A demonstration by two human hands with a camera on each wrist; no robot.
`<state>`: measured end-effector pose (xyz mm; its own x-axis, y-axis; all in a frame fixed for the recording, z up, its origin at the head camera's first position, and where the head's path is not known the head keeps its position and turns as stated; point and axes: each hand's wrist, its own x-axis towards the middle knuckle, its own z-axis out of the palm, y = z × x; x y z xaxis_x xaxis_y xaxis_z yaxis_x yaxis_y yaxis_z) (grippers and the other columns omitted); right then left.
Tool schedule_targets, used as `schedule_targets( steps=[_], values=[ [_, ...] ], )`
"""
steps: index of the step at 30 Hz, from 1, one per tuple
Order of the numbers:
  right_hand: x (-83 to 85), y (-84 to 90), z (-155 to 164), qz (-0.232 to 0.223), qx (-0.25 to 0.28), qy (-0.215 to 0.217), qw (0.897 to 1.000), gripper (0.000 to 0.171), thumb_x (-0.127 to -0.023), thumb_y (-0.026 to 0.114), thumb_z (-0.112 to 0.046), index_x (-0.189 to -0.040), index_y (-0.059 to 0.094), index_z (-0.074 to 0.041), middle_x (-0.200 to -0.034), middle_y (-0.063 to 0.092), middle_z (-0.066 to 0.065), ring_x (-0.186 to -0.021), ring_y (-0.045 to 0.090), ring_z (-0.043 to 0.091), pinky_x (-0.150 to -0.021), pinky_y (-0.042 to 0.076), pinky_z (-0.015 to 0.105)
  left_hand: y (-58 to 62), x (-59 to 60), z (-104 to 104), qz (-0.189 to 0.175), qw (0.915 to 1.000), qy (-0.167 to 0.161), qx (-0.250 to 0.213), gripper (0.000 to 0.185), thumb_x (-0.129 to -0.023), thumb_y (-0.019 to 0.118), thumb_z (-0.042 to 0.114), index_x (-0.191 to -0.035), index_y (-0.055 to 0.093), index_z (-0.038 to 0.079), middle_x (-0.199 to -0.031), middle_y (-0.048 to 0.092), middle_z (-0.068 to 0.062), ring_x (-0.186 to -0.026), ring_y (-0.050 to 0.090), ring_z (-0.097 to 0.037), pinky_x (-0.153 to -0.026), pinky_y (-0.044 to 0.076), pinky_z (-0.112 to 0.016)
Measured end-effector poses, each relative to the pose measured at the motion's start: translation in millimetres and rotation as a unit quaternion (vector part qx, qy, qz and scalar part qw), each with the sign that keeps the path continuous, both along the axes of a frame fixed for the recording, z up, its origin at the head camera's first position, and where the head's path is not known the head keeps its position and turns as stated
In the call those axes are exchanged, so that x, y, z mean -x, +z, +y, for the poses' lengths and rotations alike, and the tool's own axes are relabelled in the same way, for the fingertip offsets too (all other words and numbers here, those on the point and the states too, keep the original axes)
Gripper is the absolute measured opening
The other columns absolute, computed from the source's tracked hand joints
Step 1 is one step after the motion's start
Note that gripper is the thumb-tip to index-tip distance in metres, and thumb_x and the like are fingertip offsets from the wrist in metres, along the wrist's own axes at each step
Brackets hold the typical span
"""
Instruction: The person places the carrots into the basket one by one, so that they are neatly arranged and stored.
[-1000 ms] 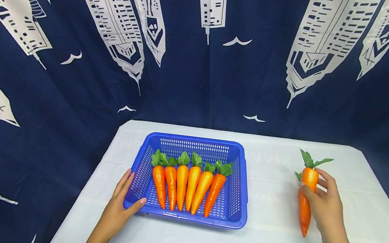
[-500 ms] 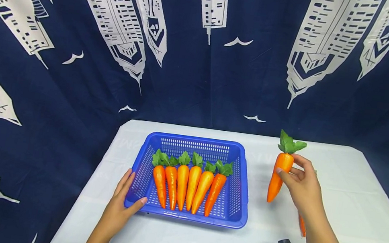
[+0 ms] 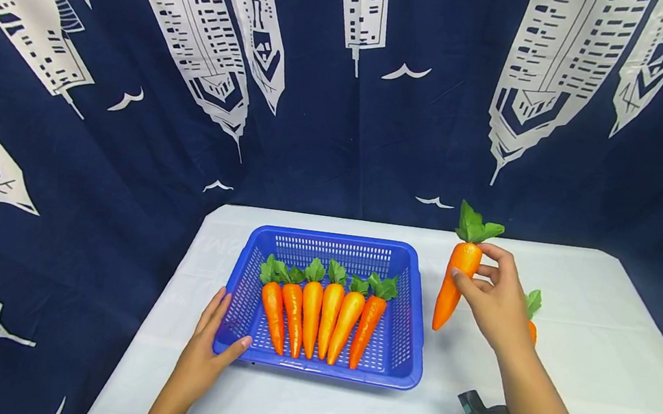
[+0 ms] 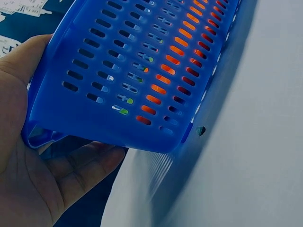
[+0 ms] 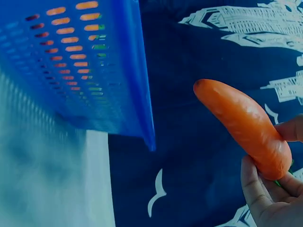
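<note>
The right hand [image 3: 497, 300] pinched one carrot [image 3: 452, 284] near its leafy top, fingers curled round it, tip pointing down, raised above the white table [image 3: 596, 378] just right of the blue basket [image 3: 406, 354]. The left hand [image 3: 205, 350] rested on the basket's near left corner, thumb on the rim. Six carrots [image 3: 321, 309] lay side by side in the basket; one further carrot [image 3: 532, 314] lay on the table behind the right hand
</note>
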<state>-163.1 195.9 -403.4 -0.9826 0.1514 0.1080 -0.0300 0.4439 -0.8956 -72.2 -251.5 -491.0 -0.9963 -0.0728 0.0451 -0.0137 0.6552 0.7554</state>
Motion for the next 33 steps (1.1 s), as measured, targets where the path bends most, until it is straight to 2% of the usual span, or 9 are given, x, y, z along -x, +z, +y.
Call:
schedule_targets(
  steps=[6, 12, 15, 19, 24, 26, 29, 33],
  values=[
    [1.8, 9.6, -17, 0.031, 0.018, 0.036, 0.999, 0.063, -0.098, 0.066, -0.026, -0.15, 0.033, -0.011, -0.123, 0.061, 0.024, -0.081, 0.065, -0.005, -0.076, 0.053, 0.01, -0.3, -0.1, 0, -0.005, 1.0, 0.0, 0.001, 0.09, -0.091, 0.072, 0.047, -0.162, 0.024, 0.021, -0.172, 0.008, 0.005, -0.157, 0.016, -0.038, -0.12, 0.02, -0.07],
    [8.6, 13.2, -34, 0.074, 0.04, 0.081, 0.993, 0.06, -0.097, 0.068, -0.019, -0.145, 0.035, -0.008, -0.119, 0.063, 0.024, -0.08, 0.068, -0.005, -0.075, 0.057, 0.013, 0.2, 0.0, 1, -0.009, 1.0, -0.001, 0.001, 0.089, -0.092, 0.07, 0.05, -0.162, 0.023, 0.021, -0.172, 0.008, 0.007, -0.157, 0.016, -0.038, -0.119, 0.02, -0.07],
    [13.2, 13.9, -40, 0.1, 0.046, 0.104, 0.989, 0.058, -0.096, 0.069, -0.014, -0.143, 0.035, -0.006, -0.128, 0.057, 0.021, -0.087, 0.067, -0.004, -0.076, 0.057, 0.013, 0.4, -0.2, 1, -0.008, 1.0, -0.001, 0.0, 0.09, -0.092, 0.07, 0.05, -0.162, 0.024, 0.021, -0.172, 0.008, 0.008, -0.157, 0.016, -0.037, -0.12, 0.02, -0.069],
    [20.3, 14.4, -48, 0.132, 0.04, 0.143, 0.98, 0.057, -0.095, 0.068, -0.007, -0.144, 0.039, -0.007, -0.138, 0.048, 0.017, -0.101, 0.065, 0.007, -0.08, 0.056, 0.011, 0.7, -0.3, 1, -0.009, 1.0, -0.001, 0.0, 0.09, -0.091, 0.071, 0.05, -0.162, 0.024, 0.021, -0.172, 0.008, 0.008, -0.158, 0.016, -0.037, -0.12, 0.02, -0.069],
    [26.1, 16.1, -61, 0.136, -0.001, 0.185, 0.973, 0.056, -0.094, 0.069, -0.009, -0.146, 0.049, -0.016, -0.133, 0.048, 0.015, -0.11, 0.063, 0.025, -0.082, 0.055, 0.011, 1.2, 0.1, 1, -0.007, 1.0, -0.001, 0.0, 0.089, -0.092, 0.071, 0.048, -0.162, 0.024, 0.02, -0.172, 0.008, 0.007, -0.158, 0.015, -0.037, -0.12, 0.019, -0.069],
    [27.6, 16.5, -66, 0.13, -0.013, 0.2, 0.971, 0.055, -0.094, 0.07, -0.01, -0.145, 0.05, -0.018, -0.134, 0.047, 0.014, -0.112, 0.062, 0.028, -0.084, 0.057, 0.015, 1.1, 0.2, 1, -0.006, 1.0, -0.001, -0.001, 0.088, -0.092, 0.071, 0.047, -0.162, 0.024, 0.02, -0.172, 0.008, 0.008, -0.158, 0.015, -0.037, -0.12, 0.019, -0.069],
    [29.5, 17.6, -75, 0.119, -0.029, 0.22, 0.968, 0.055, -0.094, 0.071, -0.011, -0.145, 0.052, -0.017, -0.136, 0.046, 0.013, -0.112, 0.063, 0.03, -0.089, 0.06, 0.026, 0.8, 0.0, 1, -0.004, 1.0, -0.001, -0.002, 0.089, -0.092, 0.072, 0.046, -0.162, 0.025, 0.02, -0.172, 0.008, 0.008, -0.158, 0.015, -0.037, -0.12, 0.019, -0.069],
    [33.1, 17.4, -89, 0.113, -0.041, 0.235, 0.965, 0.053, -0.092, 0.073, -0.011, -0.141, 0.053, -0.016, -0.133, 0.049, 0.012, -0.107, 0.065, 0.028, -0.091, 0.061, 0.039, 1.0, -0.3, 0, -0.004, 1.0, -0.001, -0.001, 0.088, -0.092, 0.072, 0.045, -0.162, 0.024, 0.02, -0.172, 0.008, 0.007, -0.158, 0.015, -0.038, -0.12, 0.019, -0.069]
  ],
)
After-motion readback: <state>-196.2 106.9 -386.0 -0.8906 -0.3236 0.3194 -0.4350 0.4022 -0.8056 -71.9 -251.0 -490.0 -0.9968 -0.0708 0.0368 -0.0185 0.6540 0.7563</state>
